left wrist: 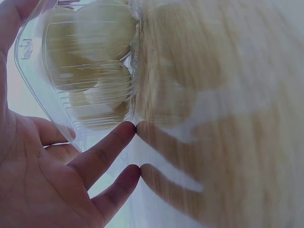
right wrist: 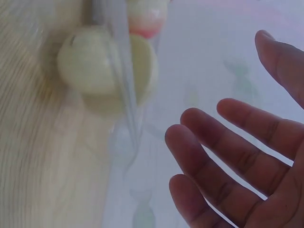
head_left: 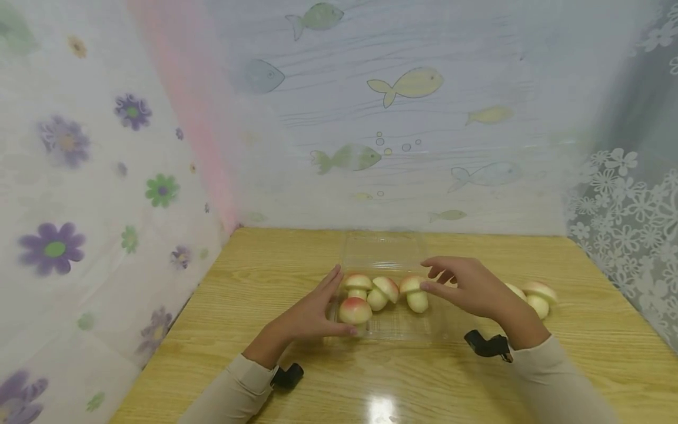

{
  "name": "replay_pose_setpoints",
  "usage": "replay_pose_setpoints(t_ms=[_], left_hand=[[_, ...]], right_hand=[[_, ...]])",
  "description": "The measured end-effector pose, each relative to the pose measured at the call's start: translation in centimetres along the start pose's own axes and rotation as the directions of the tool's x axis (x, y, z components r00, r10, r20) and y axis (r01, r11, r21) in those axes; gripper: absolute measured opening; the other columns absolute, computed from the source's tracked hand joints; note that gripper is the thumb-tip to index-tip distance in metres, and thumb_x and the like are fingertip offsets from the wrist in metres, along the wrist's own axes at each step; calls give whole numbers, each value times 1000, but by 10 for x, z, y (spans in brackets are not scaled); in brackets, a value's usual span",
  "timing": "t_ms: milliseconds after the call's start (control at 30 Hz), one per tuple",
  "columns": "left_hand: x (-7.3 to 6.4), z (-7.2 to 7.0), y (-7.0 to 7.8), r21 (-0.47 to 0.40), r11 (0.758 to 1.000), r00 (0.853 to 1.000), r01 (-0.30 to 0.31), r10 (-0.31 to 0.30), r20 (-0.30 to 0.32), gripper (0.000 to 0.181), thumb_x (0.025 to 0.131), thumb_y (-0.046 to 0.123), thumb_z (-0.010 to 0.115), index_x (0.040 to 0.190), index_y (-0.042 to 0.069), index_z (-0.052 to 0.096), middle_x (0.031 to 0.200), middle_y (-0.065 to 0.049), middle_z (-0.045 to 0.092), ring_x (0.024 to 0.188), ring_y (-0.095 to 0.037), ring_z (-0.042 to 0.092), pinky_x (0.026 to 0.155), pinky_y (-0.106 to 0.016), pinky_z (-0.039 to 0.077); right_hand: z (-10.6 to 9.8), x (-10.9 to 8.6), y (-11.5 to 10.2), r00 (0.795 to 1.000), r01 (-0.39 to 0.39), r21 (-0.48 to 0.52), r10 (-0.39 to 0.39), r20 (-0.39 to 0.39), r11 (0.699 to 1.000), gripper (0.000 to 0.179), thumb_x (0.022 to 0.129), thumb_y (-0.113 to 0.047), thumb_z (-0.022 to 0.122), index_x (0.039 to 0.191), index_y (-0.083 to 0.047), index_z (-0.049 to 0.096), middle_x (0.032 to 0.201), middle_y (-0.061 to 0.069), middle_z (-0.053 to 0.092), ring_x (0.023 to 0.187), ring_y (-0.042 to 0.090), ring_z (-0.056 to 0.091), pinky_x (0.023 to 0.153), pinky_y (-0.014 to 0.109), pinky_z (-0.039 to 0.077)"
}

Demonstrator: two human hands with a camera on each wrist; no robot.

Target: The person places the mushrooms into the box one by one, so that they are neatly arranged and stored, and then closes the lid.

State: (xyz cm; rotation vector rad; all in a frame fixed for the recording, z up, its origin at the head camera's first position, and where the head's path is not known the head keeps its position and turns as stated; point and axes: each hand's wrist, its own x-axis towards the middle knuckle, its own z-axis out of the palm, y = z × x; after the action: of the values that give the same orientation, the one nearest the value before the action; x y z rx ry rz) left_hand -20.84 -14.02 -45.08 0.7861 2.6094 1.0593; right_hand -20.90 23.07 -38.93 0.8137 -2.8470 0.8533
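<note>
A clear plastic clamshell box [head_left: 392, 327] lies on the table with its ribbed lid [head_left: 384, 250] folded back. Several toy mushrooms [head_left: 355, 311], cream with reddish caps, sit inside, mostly toward the left. My left hand [head_left: 312, 312] spans the box's left end, thumb at the front edge and fingers extended along the side. In the left wrist view, two fingertips [left wrist: 124, 130] meet the tabletop beside the box wall. Near the box's right side hovers my right hand [head_left: 466, 288], fingers loosely bent, its thumb overlapping the rightmost boxed mushroom [head_left: 415, 294]. The right wrist view shows nothing in its fingers.
On the wooden table [head_left: 254, 259], more mushrooms [head_left: 538, 297] lie right of the box, partly behind my right wrist. A fish-print curtain [head_left: 402, 129] hangs along the far edge. Flowered sheets flank the table, one on the left [head_left: 106, 176] and one on the right [head_left: 625, 200].
</note>
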Motion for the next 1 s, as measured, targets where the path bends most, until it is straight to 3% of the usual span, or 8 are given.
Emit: replay_pose_setpoints(t_ms=[100,200,367,533,833,1000], left_hand=[[0,0,0,6,1000,1000,1,-1,-2,133,75,70,82,169,22,1,175,8,-10,160,-19,11,124,-56,28],[0,0,-1,3,1000,1000,10,-10,1,132,75,71,82,168,26,-1,174,15,-11,160,-18,9,124,-55,27],[1,0,-1,2,1000,1000,17,-17,0,130,75,70,82,165,36,-4,169,24,-14,159,-19,16,124,-55,28],[0,0,-2,-1,1000,1000,16,-16,2,129,75,71,82,165,38,-5,169,24,-14,159,-19,16,124,-55,27],[-1,0,0,-1,1000,1000,21,-21,3,129,75,71,82,165,37,-4,169,24,-14,158,-20,22,123,-55,29],[-1,0,0,7,1000,1000,24,-24,7,129,75,72,81,165,37,-4,169,25,-14,160,-18,13,124,-55,27]], right_hand=[[-7,-8,9,999,-23,-2,23,-23,1000,51,101,-53,63,141,-22,63,122,-1,72,102,16,70,82,42,57],[-14,-15,17,998,-33,-22,32,-52,999,48,102,-50,64,139,-20,65,125,-2,72,102,17,70,83,44,57],[-26,-24,29,994,-71,-42,67,-85,997,46,102,-48,64,137,-19,66,125,0,73,103,21,71,85,52,56],[-38,-35,40,988,-121,-48,116,-103,992,48,103,-47,63,140,-17,65,119,2,74,108,29,69,89,59,54],[-54,-52,71,970,-211,-38,204,-132,977,52,105,-48,60,143,-13,62,128,16,71,122,43,60,94,66,47],[-58,-60,84,960,-251,-26,245,-133,968,51,106,-46,57,143,-11,63,141,25,62,130,52,51,92,69,46]])
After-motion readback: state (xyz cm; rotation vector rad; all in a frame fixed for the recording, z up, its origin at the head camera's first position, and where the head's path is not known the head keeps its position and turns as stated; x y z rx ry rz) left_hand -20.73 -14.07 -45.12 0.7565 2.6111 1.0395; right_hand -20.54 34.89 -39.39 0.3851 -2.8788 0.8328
